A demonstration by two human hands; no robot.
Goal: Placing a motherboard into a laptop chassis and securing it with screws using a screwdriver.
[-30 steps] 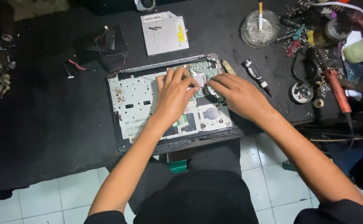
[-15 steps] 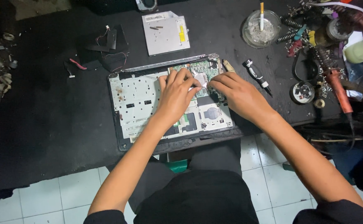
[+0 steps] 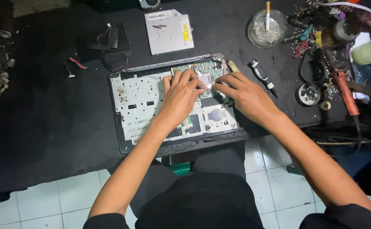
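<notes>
Since the earlier frame little has shifted: my left hand (image 3: 180, 95) and right hand (image 3: 245, 95) have only crept slightly closer over the green circuit board (image 3: 206, 70) in the upper right of the opened laptop chassis (image 3: 138, 106), lying flat on the black tabletop (image 3: 45, 127). Fingers of both hands are curled, tips meeting over a small part at the board's edge; whether they pinch it, I cannot tell. Board judged light, stiff, fragile: hold by edges only, chassis by its frame.
</notes>
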